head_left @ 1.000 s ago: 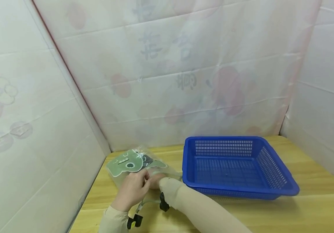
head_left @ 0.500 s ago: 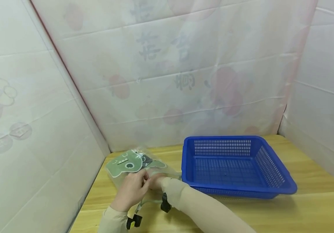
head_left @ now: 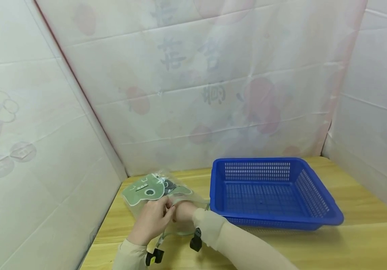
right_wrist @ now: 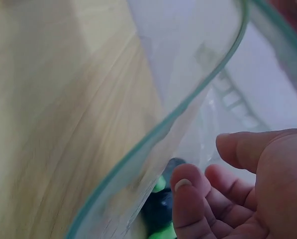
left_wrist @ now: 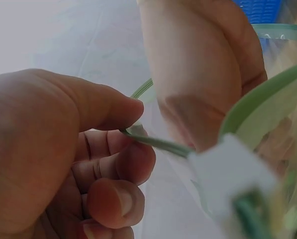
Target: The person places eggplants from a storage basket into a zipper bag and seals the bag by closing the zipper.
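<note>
A clear zip bag (head_left: 142, 189) printed with a green cartoon face lies on the table at the left. My left hand (head_left: 151, 221) pinches the green rim of its mouth between thumb and forefinger. Close by that pinch, the left wrist view has a white slider (left_wrist: 228, 169) on the rim. My right hand (head_left: 183, 211) reaches into the bag's mouth. In the right wrist view its thumb and fingers (right_wrist: 190, 204) are apart and loosely bent, with nothing seen between them. Just past the fingertips, a black and bright green item (right_wrist: 160, 201) lies inside, partly hidden.
A blue plastic basket (head_left: 277, 221) with slatted sides stands right of the bag, close to its edge. The wooden table (head_left: 365, 232) meets printed cloth walls at the back and both sides. Black camera mounts (head_left: 196, 240) hang at the wrists.
My right hand has drawn back a little to the right, so more of it shows at the bag's mouth. The left hand keeps its pinch on the rim.
</note>
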{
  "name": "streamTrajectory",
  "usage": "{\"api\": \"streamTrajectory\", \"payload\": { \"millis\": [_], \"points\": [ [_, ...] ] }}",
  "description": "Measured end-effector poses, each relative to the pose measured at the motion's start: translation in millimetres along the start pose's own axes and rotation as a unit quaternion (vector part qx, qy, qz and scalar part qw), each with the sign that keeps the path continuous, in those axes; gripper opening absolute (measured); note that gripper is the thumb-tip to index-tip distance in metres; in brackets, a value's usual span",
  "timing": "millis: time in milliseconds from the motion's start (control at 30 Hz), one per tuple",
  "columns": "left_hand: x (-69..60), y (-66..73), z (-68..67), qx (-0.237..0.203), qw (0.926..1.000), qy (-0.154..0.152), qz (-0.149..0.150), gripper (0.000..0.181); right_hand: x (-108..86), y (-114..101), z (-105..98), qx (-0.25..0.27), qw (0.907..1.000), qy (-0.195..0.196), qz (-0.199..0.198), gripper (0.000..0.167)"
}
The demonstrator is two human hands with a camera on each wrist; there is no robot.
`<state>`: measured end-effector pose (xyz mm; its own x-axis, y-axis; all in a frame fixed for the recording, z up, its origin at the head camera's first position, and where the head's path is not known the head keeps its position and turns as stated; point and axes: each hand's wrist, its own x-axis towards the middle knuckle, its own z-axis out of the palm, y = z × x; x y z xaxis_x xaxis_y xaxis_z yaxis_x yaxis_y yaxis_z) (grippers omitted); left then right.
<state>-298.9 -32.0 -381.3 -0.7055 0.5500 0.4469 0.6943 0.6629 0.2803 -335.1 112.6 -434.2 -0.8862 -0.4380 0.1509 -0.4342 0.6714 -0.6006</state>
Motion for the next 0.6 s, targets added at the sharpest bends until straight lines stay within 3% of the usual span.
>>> {"api": "streamTrajectory", "payload": {
  "millis": [67,200,300,400,600],
  "points": [
    [0.1,-0.3,0.2,0.000,1.0000,0.001,0.001,0.023,-7.2,-1,0,-0.001,1.0000,0.004,0.008,0.025],
    [0.4,-2.1,1.0,0.003,1.0000,0.004,0.003,0.023,-19.9,-2,-1,0.058,0.9981,-0.003,0.021,0.030],
    [0.4,-3.7,1.3,0.005,0.9999,0.008,0.002,0.022,-26.0,-1,-3,0.090,0.9959,-0.001,-0.003,0.026],
    [0.4,-4.7,1.1,0.007,0.9999,0.011,0.002,0.023,-31.7,0,-6,0.082,0.9961,0.008,-0.030,0.021],
    [-0.2,-6.0,0.0,0.004,1.0000,0.008,-0.002,0.022,-44.4,0,-9,0.097,0.9942,0.022,-0.040,0.013]
  ]
}}
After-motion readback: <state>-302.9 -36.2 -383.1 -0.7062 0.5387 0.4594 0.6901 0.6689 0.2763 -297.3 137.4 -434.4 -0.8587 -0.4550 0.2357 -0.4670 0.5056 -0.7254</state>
